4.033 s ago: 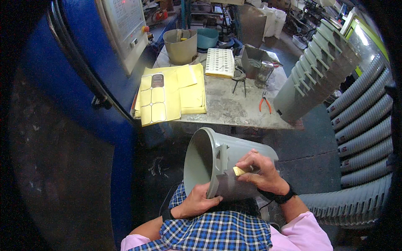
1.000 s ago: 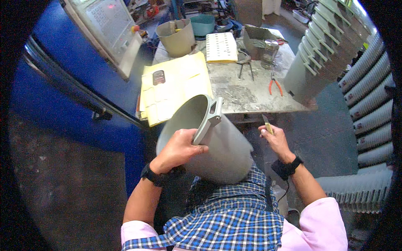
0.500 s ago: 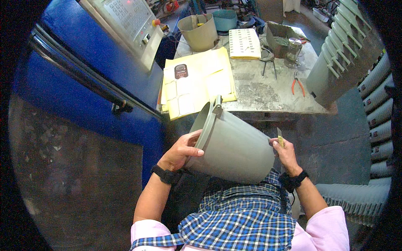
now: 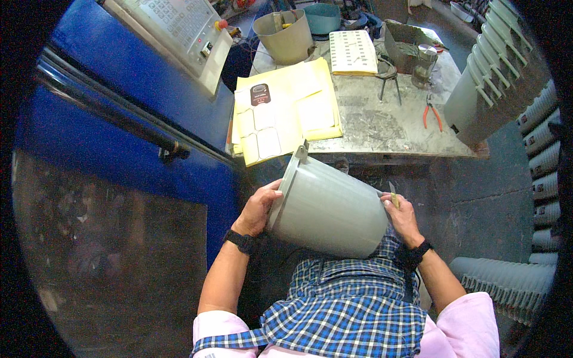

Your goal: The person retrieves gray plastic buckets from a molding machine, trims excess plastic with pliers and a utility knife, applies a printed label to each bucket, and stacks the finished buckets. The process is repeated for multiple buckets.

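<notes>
"So, where is the grey bucket (image 4: 331,209)?"

"It lies tilted on its side over my lap, against my blue checked apron (image 4: 346,310), with its rim to my left and its base to my right. The wall facing me is plain grey."

"And your grip?"

"My left hand (image 4: 258,206) is closed on the bucket's rim, thumb lying on the outside. My right hand (image 4: 403,215) is at the base edge, thumb and fingers pinching the yellowish handle of a small knife (image 4: 394,197), blade pointing up and away from me."

"Any labels or writing around it?"

"Just beyond the bucket, toward its rim end, yellow sheets (image 4: 316,113) are piled on a worn table (image 4: 391,134). The top one bears a dark, rounded label (image 4: 260,94) with pale print, too small to make out surely, and empty rounded outlines below that. Farther beyond the bucket is a pale card (image 4: 352,52) with rows of small dark marks. Off to the bucket's far left, a control panel (image 4: 173,30) carries a grid of printed keys that I can't read."

"What else?"

"Beyond the bucket's base end are orange-handled pliers (image 4: 433,116) and a clear jar (image 4: 424,68). Farther right of the bucket leans a stack of nested grey buckets (image 4: 477,98)."
</notes>
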`<action>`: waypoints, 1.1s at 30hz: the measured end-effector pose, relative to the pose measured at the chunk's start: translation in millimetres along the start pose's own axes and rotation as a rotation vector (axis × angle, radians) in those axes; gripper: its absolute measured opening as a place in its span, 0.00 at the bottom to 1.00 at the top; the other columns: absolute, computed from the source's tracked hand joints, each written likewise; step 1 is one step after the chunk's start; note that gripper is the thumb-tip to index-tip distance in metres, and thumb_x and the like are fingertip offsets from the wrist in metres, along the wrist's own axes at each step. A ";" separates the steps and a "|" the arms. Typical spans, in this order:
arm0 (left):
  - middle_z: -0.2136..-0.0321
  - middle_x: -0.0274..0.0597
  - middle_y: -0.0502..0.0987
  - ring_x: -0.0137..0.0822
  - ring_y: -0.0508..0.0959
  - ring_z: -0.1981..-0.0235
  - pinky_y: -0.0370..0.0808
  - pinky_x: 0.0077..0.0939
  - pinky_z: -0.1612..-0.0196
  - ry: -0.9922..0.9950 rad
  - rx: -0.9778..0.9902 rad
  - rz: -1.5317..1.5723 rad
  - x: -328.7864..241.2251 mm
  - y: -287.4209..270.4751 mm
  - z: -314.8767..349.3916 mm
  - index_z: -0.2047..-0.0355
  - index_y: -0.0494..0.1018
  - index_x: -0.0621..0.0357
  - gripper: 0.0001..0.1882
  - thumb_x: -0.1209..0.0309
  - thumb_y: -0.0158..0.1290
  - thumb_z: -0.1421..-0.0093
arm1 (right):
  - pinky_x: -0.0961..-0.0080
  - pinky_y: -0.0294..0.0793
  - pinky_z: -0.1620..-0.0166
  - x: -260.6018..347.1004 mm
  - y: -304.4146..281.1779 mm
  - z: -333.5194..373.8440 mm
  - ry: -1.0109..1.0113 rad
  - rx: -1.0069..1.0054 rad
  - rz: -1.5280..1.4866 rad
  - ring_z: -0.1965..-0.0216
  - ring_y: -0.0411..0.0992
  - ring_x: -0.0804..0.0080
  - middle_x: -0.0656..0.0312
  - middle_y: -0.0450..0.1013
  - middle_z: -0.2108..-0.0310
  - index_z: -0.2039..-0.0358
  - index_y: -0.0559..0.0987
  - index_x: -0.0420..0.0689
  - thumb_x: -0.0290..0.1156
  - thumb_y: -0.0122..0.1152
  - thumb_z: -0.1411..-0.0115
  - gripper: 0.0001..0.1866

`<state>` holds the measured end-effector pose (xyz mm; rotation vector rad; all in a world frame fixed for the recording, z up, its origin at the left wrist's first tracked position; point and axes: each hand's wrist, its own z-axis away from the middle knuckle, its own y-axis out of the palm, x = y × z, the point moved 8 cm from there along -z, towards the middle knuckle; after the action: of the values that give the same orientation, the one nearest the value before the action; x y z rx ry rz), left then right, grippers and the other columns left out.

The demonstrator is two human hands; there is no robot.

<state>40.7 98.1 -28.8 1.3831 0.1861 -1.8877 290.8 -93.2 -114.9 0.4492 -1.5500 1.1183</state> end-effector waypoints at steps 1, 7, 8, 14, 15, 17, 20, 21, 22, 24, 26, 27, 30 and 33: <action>0.56 0.45 0.72 0.33 0.72 0.56 0.69 0.24 0.53 -0.011 0.007 -0.020 2.0 0.0 -0.1 0.46 0.63 0.66 0.29 0.63 0.49 0.46 | 0.70 0.68 0.53 -0.7 -1.6 1.8 -0.012 -0.029 0.036 0.59 0.71 0.63 0.56 0.73 0.61 0.64 0.77 0.40 0.32 0.50 0.42 0.11; 0.61 0.43 0.75 0.32 0.74 0.61 0.71 0.27 0.56 0.103 -0.169 -0.391 2.6 -5.6 19.0 0.51 0.68 0.67 0.30 0.61 0.61 0.50 | 0.73 0.72 0.63 -37.3 3.5 31.9 0.438 -0.005 -0.436 0.67 0.70 0.73 0.61 0.73 0.64 0.59 0.74 0.40 0.36 0.49 0.38 0.14; 0.61 0.43 0.75 0.32 0.74 0.61 0.71 0.26 0.56 0.140 -0.152 -0.429 0.3 -1.9 27.9 0.53 0.69 0.67 0.29 0.61 0.62 0.50 | 0.75 0.72 0.65 -44.3 8.5 40.1 0.599 -0.008 -0.625 0.68 0.70 0.75 0.62 0.73 0.65 0.57 0.74 0.40 0.37 0.49 0.37 0.15; 0.56 0.41 0.74 0.30 0.72 0.56 0.69 0.27 0.50 -0.009 -0.066 -0.501 11.3 20.4 85.8 0.49 0.68 0.62 0.31 0.67 0.65 0.53 | 0.69 0.73 0.56 -0.1 1.3 39.5 0.593 0.109 -1.161 0.59 0.73 0.68 0.54 0.72 0.59 0.53 0.69 0.36 0.36 0.42 0.34 0.17; 0.56 0.41 0.73 0.32 0.72 0.56 0.68 0.27 0.50 0.036 -0.057 -0.475 8.6 25.6 88.6 0.50 0.68 0.61 0.28 0.70 0.63 0.52 | 0.69 0.73 0.56 6.7 -6.7 39.8 0.556 0.081 -1.116 0.60 0.73 0.68 0.55 0.72 0.60 0.53 0.69 0.35 0.37 0.42 0.34 0.18; 0.57 0.41 0.73 0.31 0.72 0.57 0.68 0.26 0.51 0.107 -0.156 -0.346 5.8 26.9 90.8 0.52 0.68 0.61 0.26 0.71 0.62 0.51 | 0.72 0.75 0.60 20.8 -17.1 38.3 0.480 0.082 -1.035 0.65 0.74 0.69 0.55 0.74 0.66 0.58 0.71 0.34 0.39 0.43 0.35 0.18; 0.66 0.37 0.75 0.27 0.74 0.66 0.72 0.23 0.62 0.078 -0.433 -0.365 15.4 17.7 90.4 0.58 0.70 0.63 0.21 0.67 0.62 0.49 | 0.73 0.75 0.65 33.6 -24.5 43.3 0.442 0.119 -1.019 0.71 0.74 0.70 0.55 0.74 0.72 0.66 0.73 0.35 0.39 0.44 0.35 0.18; 0.68 0.36 0.75 0.27 0.74 0.68 0.72 0.22 0.64 0.092 -0.418 -0.370 17.6 20.9 91.6 0.60 0.71 0.63 0.20 0.66 0.62 0.49 | 0.74 0.75 0.67 35.0 -28.9 44.9 0.395 0.077 -0.985 0.73 0.74 0.69 0.54 0.74 0.74 0.71 0.74 0.35 0.39 0.44 0.35 0.19; 0.70 0.35 0.76 0.27 0.74 0.70 0.72 0.22 0.65 0.100 -0.409 -0.394 19.9 22.7 90.3 0.61 0.71 0.63 0.19 0.66 0.63 0.49 | 0.74 0.75 0.68 31.0 -30.9 48.1 0.429 0.070 -0.924 0.74 0.74 0.69 0.54 0.74 0.73 0.69 0.74 0.34 0.39 0.44 0.36 0.19; 0.71 0.34 0.76 0.25 0.73 0.71 0.71 0.21 0.67 0.065 -0.398 -0.484 29.4 26.5 94.0 0.66 0.73 0.63 0.16 0.67 0.63 0.50 | 0.77 0.74 0.70 25.5 -34.2 58.5 0.444 0.101 -0.909 0.75 0.73 0.72 0.55 0.74 0.74 0.67 0.74 0.34 0.39 0.44 0.36 0.19; 0.73 0.34 0.76 0.26 0.73 0.73 0.71 0.21 0.69 0.199 -0.327 -0.427 29.1 36.4 98.0 0.69 0.74 0.63 0.12 0.70 0.64 0.52 | 0.80 0.72 0.73 12.1 -41.4 62.5 0.449 0.076 -0.743 0.77 0.72 0.75 0.57 0.74 0.76 0.65 0.74 0.35 0.41 0.44 0.36 0.19; 0.74 0.35 0.76 0.26 0.74 0.74 0.71 0.21 0.70 0.211 -0.277 -0.501 29.6 39.5 98.1 0.70 0.74 0.63 0.12 0.71 0.64 0.52 | 0.82 0.71 0.75 2.5 -44.8 64.0 0.481 0.063 -0.644 0.77 0.71 0.77 0.58 0.74 0.76 0.63 0.74 0.35 0.41 0.44 0.35 0.20; 0.76 0.38 0.76 0.28 0.75 0.76 0.70 0.22 0.72 0.270 -0.171 -0.669 28.6 46.3 98.0 0.72 0.75 0.62 0.10 0.72 0.64 0.53 | 0.85 0.66 0.80 -16.3 -60.8 41.9 0.398 0.026 -0.299 0.81 0.68 0.82 0.62 0.73 0.78 0.60 0.74 0.38 0.44 0.43 0.35 0.21; 0.78 0.41 0.75 0.31 0.75 0.77 0.70 0.23 0.73 0.335 -0.131 -0.784 24.4 48.3 96.3 0.74 0.75 0.62 0.10 0.71 0.64 0.54 | 0.87 0.61 0.83 -37.3 -68.5 5.3 0.430 -0.011 -0.303 0.84 0.63 0.84 0.64 0.73 0.78 0.57 0.73 0.43 0.45 0.45 0.36 0.19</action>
<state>-2.5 1.9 3.7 1.6679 1.1369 -2.1605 352.7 -140.8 -120.4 0.3901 -1.0711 0.8987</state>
